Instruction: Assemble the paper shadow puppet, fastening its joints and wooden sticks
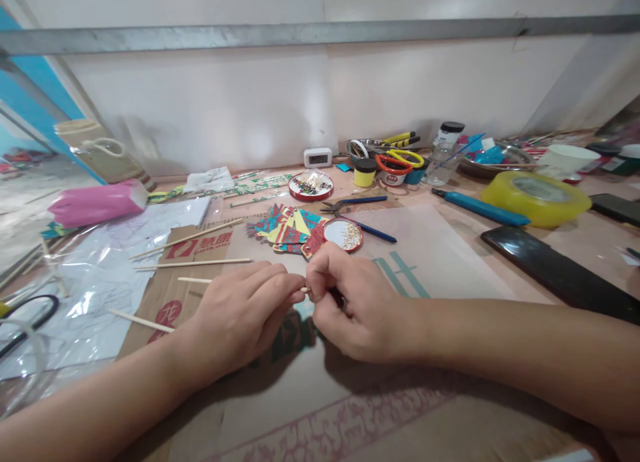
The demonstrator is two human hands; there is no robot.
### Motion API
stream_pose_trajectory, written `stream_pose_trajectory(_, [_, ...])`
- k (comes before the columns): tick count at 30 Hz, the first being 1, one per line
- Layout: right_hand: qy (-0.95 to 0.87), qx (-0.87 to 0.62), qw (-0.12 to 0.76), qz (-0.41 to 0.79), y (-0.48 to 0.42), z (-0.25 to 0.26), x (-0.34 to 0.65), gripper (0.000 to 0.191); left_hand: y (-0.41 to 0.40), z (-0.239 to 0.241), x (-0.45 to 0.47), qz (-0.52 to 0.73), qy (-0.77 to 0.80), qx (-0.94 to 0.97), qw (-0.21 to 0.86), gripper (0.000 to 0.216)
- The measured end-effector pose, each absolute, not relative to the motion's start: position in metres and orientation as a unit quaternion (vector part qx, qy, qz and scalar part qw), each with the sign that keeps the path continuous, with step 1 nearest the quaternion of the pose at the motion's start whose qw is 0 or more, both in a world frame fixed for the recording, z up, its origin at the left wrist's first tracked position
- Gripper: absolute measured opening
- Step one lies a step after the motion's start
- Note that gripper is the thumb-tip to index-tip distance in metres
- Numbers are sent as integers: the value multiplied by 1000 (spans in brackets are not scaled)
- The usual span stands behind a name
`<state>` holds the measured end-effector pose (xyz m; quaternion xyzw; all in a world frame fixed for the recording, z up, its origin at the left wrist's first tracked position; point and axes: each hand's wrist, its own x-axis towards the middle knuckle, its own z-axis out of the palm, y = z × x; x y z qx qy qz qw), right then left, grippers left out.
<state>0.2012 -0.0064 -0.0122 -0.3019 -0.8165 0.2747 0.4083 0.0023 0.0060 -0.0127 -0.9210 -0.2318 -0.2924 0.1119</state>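
Over the cardboard (210, 239), my left hand (240, 309) is closed around a thin wooden stick, whose pale tip (304, 290) shows at the fingertips. My right hand (365, 309) meets it there, thumb and forefinger pinched at the tip; whatever small thing they hold is hidden. Just beyond the hands lies a painted, jointed paper figure (290, 229) in red, blue and yellow. Beside it sits a round lid (345, 234) with small metallic pieces. Several loose wooden sticks (195, 265) lie left of my left hand.
Pliers (355, 201) and a red-rimmed dish (311, 186) of small parts lie farther back. Paint jars (365, 173), scissors (400, 161) and a small clock (317, 157) line the wall. Yellow tape (537, 199), a blue cutter (480, 207) and a black phone (560, 269) are at right.
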Motion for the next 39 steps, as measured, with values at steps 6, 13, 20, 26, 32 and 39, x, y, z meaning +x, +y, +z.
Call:
stream_pose_trajectory(6, [-818,-293,412,272,-6,-12,201,21,5,-12,4,-294,-230,-921,111,19])
stream_pose_trajectory(13, [-829,-294,403,254,-6,-11,202,21,7,-10,4,-290,-232,-919,133,20])
stream_pose_trajectory(20, [-832,-316,385,243,-3,-10,202,19,6,-11,1,-297,-259,-907,147,15])
stream_pose_trajectory(26, [-812,-307,412,276,-6,-10,202,20,9,-11,1,-265,-237,-925,135,17])
stream_pose_trajectory(32, [-814,-292,411,288,-7,-11,201,22,12,-13,3,-286,-217,-929,84,17])
stream_pose_trajectory(39, [-819,-283,416,275,-7,-13,201,22,12,-13,3,-297,-223,-927,45,18])
